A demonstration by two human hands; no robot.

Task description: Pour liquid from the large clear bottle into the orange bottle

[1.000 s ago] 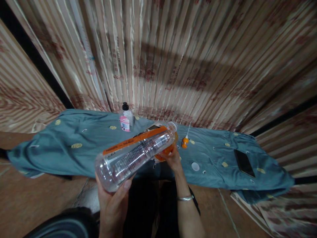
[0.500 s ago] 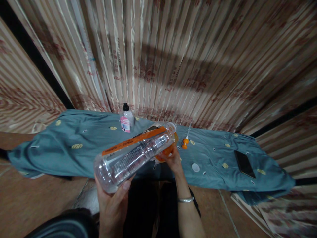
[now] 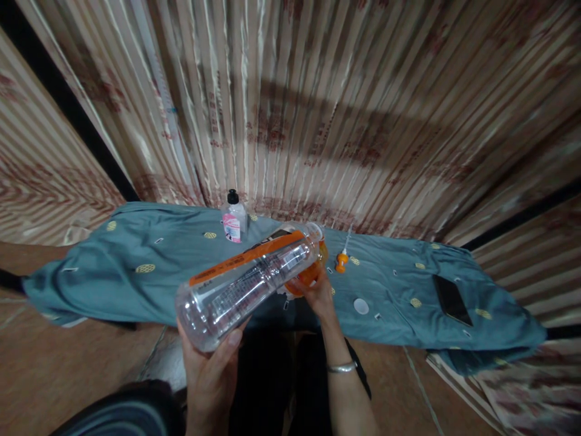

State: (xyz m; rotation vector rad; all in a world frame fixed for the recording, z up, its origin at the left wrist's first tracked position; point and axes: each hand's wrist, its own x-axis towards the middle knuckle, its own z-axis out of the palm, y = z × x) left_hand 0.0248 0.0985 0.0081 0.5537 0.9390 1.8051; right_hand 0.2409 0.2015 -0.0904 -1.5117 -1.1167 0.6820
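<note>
My left hand (image 3: pixel 209 369) grips the base of a big clear plastic bottle (image 3: pixel 249 281) with an orange label strip, held tilted with its open mouth pointing away and to the right. Just under that mouth, my right hand (image 3: pixel 318 293) is closed on an orange object (image 3: pixel 308 275) that is partly hidden behind the bottle. A silver bangle circles my right wrist. Both hands hover over the near edge of a blue-grey cloth (image 3: pixel 149 284) spread on the floor.
On the cloth stand a small bottle with a black cap and pink label (image 3: pixel 233 218), an orange-tipped nozzle with a thin tube (image 3: pixel 341 257), a white round cap (image 3: pixel 361 306) and a dark phone (image 3: pixel 451 300). Striped curtains hang behind. Brown tiled floor lies in front.
Hardly anything has moved; the view has shifted a little, and both hands keep the bottle and the orange object in the same pose.
</note>
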